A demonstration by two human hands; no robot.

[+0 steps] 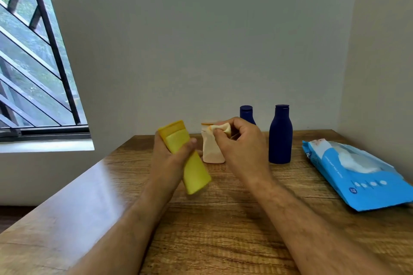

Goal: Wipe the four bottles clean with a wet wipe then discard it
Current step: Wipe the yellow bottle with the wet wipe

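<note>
While the left hand (172,154) grips a yellow bottle (186,158) tilted above the desk (223,218), cap toward 11 o'clock, the right hand (239,140) at its 3 o'clock pinches a crumpled wet wipe (220,129) in curled fingers. Just behind the hands stands a peach bottle (211,151), upright. At 1 o'clock rises a small navy bottle (246,113), a taller navy bottle (280,135) beside it. Farthest right lies a blue wipes pack (357,174), flat.
</note>
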